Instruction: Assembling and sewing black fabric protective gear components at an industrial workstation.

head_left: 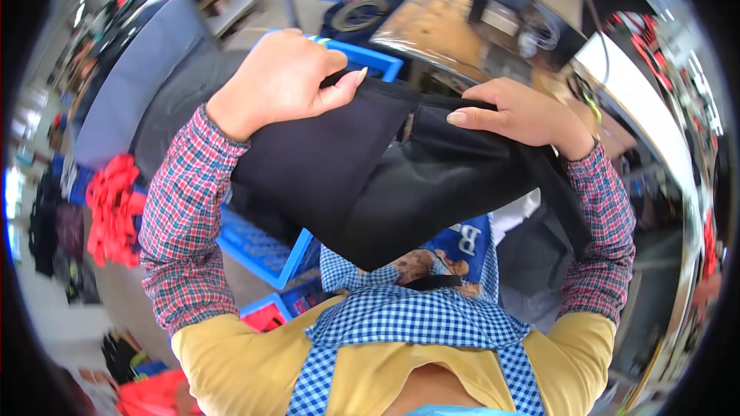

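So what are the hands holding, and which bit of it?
A piece of black cloth. The left hand and the right hand both pinch it along its upper edge, a little apart.

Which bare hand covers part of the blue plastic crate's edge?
The bare left hand: it overlaps the blue plastic crate's far rim, while the bare right hand appears clear of it, farther right. Both hold smooth black fabric.

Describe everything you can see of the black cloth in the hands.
The black cloth looks smooth, matte on its left and shinier on its right, with a slanting line between and a small gap near its top. It hangs from the left hand and right hand, gripped along its upper edge, and droops before the checked apron.
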A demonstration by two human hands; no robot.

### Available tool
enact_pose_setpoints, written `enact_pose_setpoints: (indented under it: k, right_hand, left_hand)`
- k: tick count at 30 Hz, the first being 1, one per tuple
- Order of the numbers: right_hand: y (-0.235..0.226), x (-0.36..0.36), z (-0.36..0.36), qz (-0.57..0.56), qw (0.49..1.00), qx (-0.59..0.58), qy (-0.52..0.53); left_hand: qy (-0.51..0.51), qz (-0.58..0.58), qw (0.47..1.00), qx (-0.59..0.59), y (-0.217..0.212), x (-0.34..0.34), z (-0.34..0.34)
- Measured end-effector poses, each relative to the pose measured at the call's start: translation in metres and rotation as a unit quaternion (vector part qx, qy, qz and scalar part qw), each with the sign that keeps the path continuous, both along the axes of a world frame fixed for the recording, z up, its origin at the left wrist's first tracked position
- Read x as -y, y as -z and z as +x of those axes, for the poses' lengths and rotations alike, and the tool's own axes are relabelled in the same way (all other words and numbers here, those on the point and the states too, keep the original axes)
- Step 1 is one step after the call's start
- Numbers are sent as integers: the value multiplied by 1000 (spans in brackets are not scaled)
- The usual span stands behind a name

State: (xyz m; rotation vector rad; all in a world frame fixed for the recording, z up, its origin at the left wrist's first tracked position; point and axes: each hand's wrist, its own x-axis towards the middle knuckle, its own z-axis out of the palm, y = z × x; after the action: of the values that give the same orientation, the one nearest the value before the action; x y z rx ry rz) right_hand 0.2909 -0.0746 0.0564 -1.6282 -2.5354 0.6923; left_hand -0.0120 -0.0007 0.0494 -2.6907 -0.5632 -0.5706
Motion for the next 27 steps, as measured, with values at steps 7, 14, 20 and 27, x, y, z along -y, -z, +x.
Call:
enact_pose_setpoints:
  k: [7,14,20,27]
  right_hand:
    - [31,26,87,100,988,-1,118]
    - [55,5,150,139,974,23,180]
    - [73,-28,179,169,964,53,197]
    - [85,-62,204,151,971,37,181]
  left_hand:
    - [90,-122,988,27,49,-55,126]
    - [93,-130,987,-4,60,-101,205]
    - [73,-135,987,-42,65,-125,236]
    - [57,-144,987,-47,67,-143,253]
